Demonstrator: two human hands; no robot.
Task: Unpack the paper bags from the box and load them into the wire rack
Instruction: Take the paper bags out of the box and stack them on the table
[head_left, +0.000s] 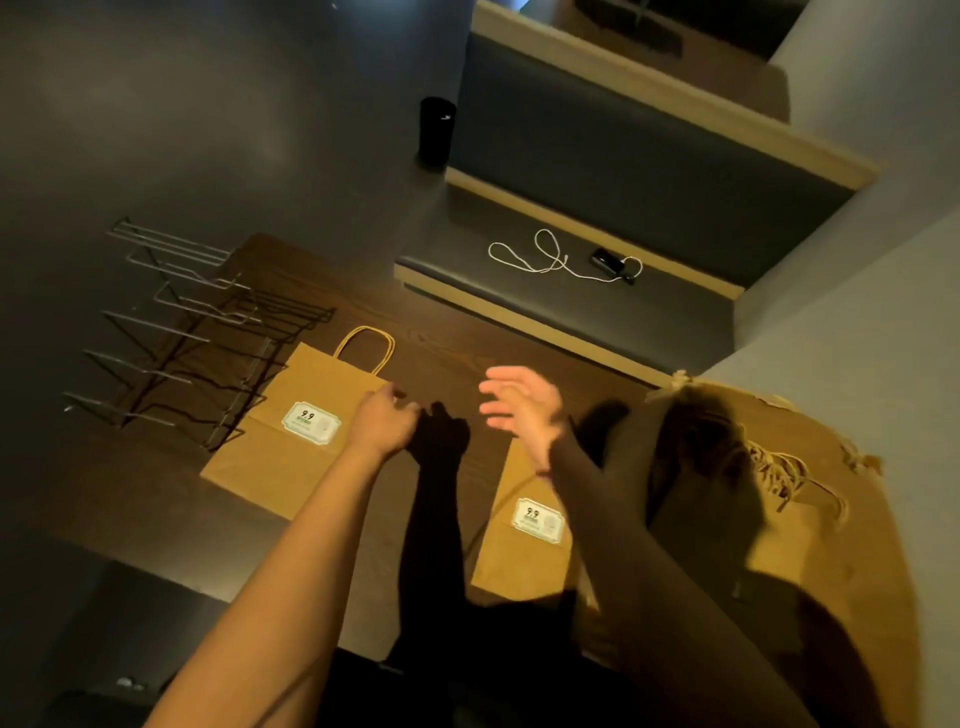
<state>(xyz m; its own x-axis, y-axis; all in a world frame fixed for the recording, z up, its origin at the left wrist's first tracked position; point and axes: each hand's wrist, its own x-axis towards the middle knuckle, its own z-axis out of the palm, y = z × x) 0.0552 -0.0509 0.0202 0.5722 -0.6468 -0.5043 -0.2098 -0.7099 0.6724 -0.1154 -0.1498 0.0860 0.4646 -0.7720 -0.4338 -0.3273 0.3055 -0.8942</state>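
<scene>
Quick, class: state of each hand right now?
Left hand: fingers curled at the edge of the left paper bag; grip cannot be told.
Right hand: open, holding nothing.

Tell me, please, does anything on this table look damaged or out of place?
The cardboard box at the right has ragged, torn top edges. Two paper bags lie flat on the table, one beside the wire rack and one by the box; the rack holds none.

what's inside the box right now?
The box holds more bags; their twisted handles bunch near its torn top edge. Shadow and the right arm cover the rest, so no count.
</scene>
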